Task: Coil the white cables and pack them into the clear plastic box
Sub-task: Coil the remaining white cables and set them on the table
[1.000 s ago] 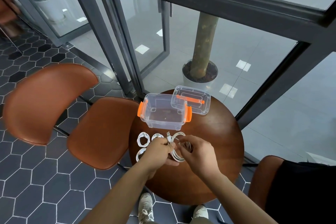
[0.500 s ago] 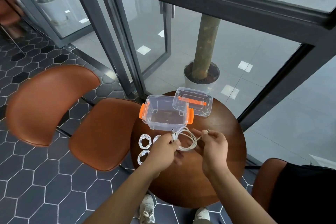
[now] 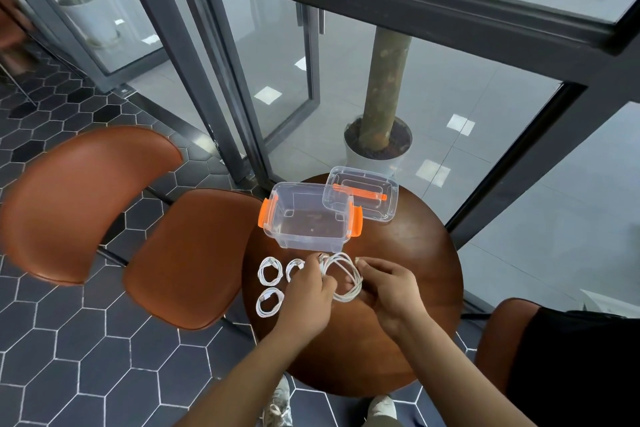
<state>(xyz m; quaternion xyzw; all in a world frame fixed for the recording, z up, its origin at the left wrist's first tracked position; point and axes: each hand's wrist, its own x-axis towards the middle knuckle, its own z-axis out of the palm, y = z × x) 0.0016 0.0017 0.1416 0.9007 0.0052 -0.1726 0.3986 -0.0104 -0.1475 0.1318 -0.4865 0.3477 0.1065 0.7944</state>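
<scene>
A clear plastic box (image 3: 308, 218) with orange latches stands open and empty at the back of the round wooden table (image 3: 408, 329). Its clear lid (image 3: 363, 198) lies behind, leaning on the box's right rim. My left hand (image 3: 308, 291) grips one side of a looped white cable (image 3: 343, 277) in front of the box. My right hand (image 3: 388, 284) pinches the loop's other side. Three coiled white cables lie to the left: one (image 3: 269, 270) far left, one (image 3: 294, 267) partly hidden by my left hand, one (image 3: 268, 302) nearer me.
A brown leather chair (image 3: 187, 253) stands left of the table and touches its edge. Another chair with a black cloth (image 3: 561, 357) is at the right. Dark window frames and a potted tree (image 3: 377, 146) are behind the table.
The cable loop has been gathered tighter between my hands. My right hand came in toward the left hand; both sit slightly closer to the box.
</scene>
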